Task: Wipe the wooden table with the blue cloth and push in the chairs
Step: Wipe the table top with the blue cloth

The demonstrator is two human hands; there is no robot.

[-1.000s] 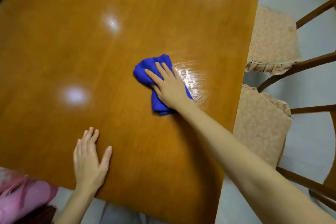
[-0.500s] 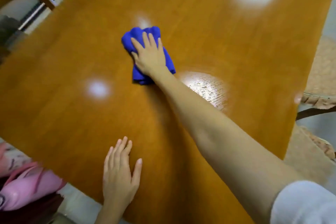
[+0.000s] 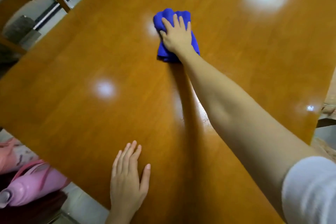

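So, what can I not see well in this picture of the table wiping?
All in the head view:
Chairs: only scraps of cushion show at the right edge. The frame and the table cut off the rest, so their position is unclear.
Blue cloth: its middle lies under the right hand.
Pink object, lower left: blurred, partly behind the table edge, unidentifiable.
Table's far end: cut off by the top edge.
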